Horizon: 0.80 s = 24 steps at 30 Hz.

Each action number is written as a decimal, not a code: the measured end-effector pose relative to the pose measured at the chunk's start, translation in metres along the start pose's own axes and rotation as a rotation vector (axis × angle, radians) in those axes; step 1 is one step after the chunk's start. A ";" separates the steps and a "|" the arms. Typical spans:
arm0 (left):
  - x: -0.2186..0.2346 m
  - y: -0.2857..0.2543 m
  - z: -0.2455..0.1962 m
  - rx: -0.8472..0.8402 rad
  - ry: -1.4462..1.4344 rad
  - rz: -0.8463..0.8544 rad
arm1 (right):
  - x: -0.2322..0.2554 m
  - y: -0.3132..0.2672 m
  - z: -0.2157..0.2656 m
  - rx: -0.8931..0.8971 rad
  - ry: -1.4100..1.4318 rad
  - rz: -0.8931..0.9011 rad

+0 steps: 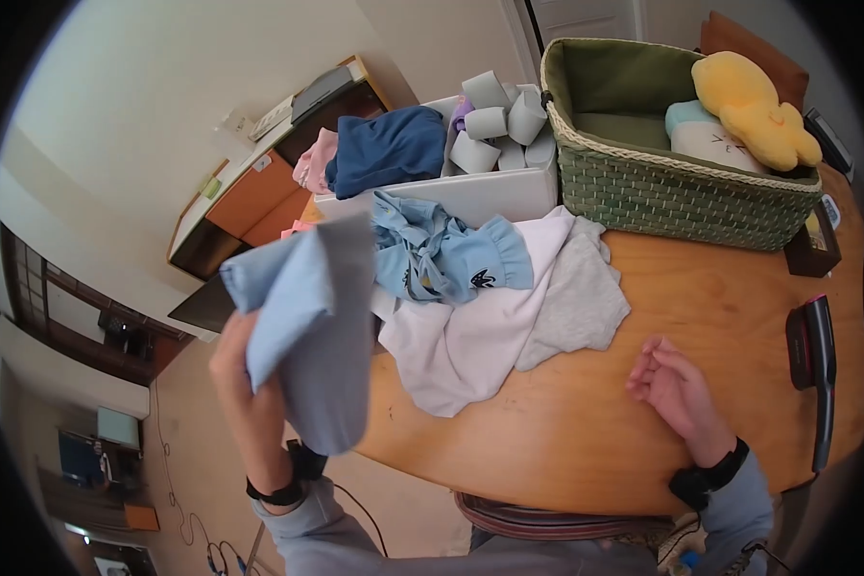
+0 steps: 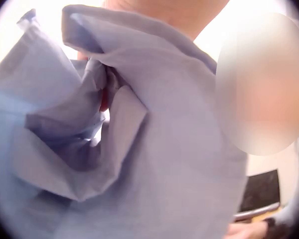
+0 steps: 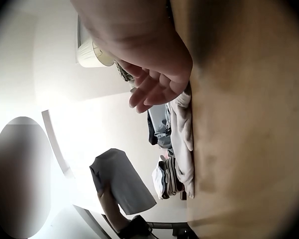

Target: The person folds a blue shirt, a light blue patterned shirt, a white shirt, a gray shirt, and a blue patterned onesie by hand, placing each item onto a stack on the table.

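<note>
My left hand [image 1: 237,365] grips a folded light blue garment [image 1: 331,355], raised off the table's left edge. In the left wrist view the garment's loose folds [image 2: 179,114] fill most of the picture and hide most of the fingers. My right hand [image 1: 677,389] lies at the front of the wooden table, its fingers loosely curled around nothing; the right wrist view shows those fingers [image 3: 154,92] too. Ahead of the hands, a light blue ruffled garment [image 1: 499,254] with ties lies over a pale pinkish cloth [image 1: 466,350] and a light grey one [image 1: 581,307].
Behind the clothes stands a white box [image 1: 518,192] with grey rolls [image 1: 485,123] and a navy garment [image 1: 394,149]. A green woven basket [image 1: 672,197] holds a yellow plush toy [image 1: 749,106]. To the right lie a dark brush-like appliance [image 1: 816,360] and a small brown box [image 1: 814,245].
</note>
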<state>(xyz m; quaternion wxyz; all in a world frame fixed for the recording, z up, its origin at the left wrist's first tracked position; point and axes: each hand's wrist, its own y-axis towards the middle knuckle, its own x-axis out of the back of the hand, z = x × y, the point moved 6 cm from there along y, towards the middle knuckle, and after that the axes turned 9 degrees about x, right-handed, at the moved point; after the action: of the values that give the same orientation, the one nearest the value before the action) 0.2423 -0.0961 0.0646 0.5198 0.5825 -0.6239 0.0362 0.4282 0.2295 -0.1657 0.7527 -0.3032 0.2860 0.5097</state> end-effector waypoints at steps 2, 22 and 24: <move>0.016 0.014 0.007 -0.044 0.184 -0.119 | 0.003 0.003 -0.005 -0.028 -0.011 0.007; -0.004 0.146 0.207 0.004 0.202 0.162 | 0.008 0.007 -0.019 -0.152 -0.007 0.056; -0.008 0.139 0.211 -0.059 0.314 0.094 | 0.009 0.006 -0.019 -0.150 -0.009 0.058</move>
<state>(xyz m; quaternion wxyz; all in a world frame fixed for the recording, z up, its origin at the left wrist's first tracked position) 0.0058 -0.1835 0.0404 0.6254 0.5244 -0.5623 0.1328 0.4228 0.2227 -0.1859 0.7139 -0.3479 0.2526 0.5527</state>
